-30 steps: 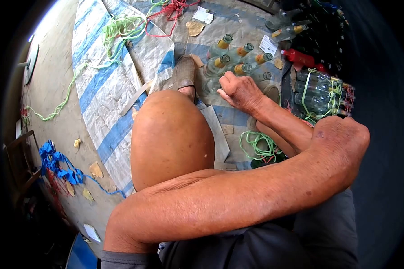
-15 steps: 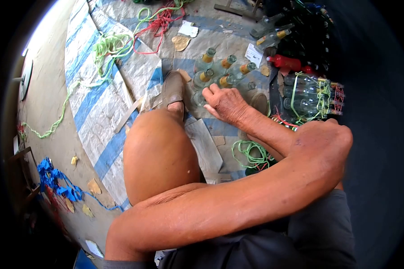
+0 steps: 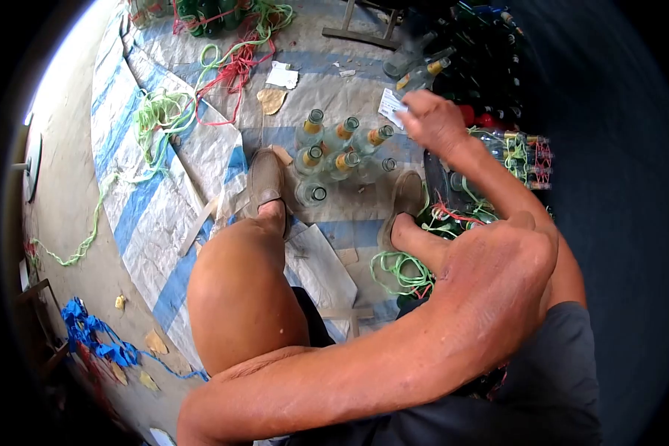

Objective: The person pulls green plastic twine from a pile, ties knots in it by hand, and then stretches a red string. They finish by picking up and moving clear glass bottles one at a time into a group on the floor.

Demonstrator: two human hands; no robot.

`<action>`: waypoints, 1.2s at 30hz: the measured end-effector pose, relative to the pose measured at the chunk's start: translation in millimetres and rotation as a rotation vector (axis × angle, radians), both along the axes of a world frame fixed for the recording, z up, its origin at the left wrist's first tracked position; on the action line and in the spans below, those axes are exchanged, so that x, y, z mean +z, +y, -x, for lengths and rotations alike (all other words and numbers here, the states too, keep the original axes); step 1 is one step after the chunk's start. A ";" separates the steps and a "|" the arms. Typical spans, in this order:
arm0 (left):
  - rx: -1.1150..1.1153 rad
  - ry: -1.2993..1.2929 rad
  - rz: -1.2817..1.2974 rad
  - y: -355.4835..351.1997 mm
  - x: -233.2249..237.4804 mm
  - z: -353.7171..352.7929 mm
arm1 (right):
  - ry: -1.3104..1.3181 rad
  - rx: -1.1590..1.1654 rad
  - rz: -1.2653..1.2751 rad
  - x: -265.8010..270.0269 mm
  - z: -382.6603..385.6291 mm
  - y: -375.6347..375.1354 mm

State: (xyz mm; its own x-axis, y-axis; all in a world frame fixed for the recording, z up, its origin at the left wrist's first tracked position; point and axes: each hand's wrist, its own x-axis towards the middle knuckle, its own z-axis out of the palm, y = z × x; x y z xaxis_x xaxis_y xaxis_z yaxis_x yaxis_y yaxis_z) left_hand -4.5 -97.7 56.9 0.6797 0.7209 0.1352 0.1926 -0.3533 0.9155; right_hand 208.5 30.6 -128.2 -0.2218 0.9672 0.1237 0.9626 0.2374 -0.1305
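The small white paper slip point(image 3: 388, 100) lies on the blue-and-white striped woven tarpaulin point(image 3: 163, 208), just right of a cluster of upright clear glass bottles with yellow-banded necks point(image 3: 347, 160). The right hand point(image 3: 432, 119) hangs over the slip's right edge. Its fingers are bent and close together with the tips at the paper; it cannot be told whether they pinch it or only touch it. Just beyond the hand, two more clear bottles point(image 3: 420, 74) lie on their sides. To its right is a bundle of clear bottles tied with green string point(image 3: 516, 152).

The left forearm crosses the lap, and the left hand point(image 3: 498, 264) rests over the right knee, back up, so the set of its fingers cannot be made out. The bottle cluster stands between two brown sandals, one point(image 3: 266, 182) on the left and one point(image 3: 407, 195) on the right. A loose coil of green string point(image 3: 401, 267) lies near the right shin.
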 end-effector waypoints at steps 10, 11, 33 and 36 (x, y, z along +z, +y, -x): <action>-0.027 0.044 -0.218 -1.6 8.0 -3.1 | -0.232 -0.530 0.153 -26.4 -128.2 95.2; -0.063 0.247 -0.386 -4.1 9.0 -6.1 | -0.241 -0.544 0.180 -30.6 -131.6 101.9; 0.006 0.092 -0.243 11.8 9.3 11.0 | -0.197 -0.383 -0.033 -89.9 -140.3 43.7; -0.006 0.134 -0.221 -3.6 0.6 -3.0 | -0.175 -0.319 0.019 -76.5 -139.7 27.7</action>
